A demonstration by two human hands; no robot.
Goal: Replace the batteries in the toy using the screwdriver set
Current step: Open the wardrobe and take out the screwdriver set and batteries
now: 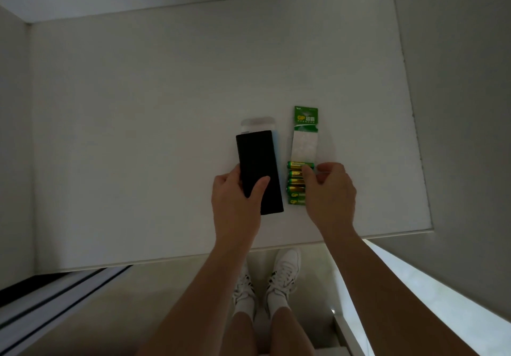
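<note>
A white tabletop fills most of the frame, boxed in by pale walls at the top, left and right. Below its near edge lie a light floor and white sneakers. Both bare forearms rise from the bottom to the centre. The left hand grips a black case, thumb across its face. Just right of it, the right hand curls over the batteries of a green battery pack. I cannot tell whether it grips them.
</note>
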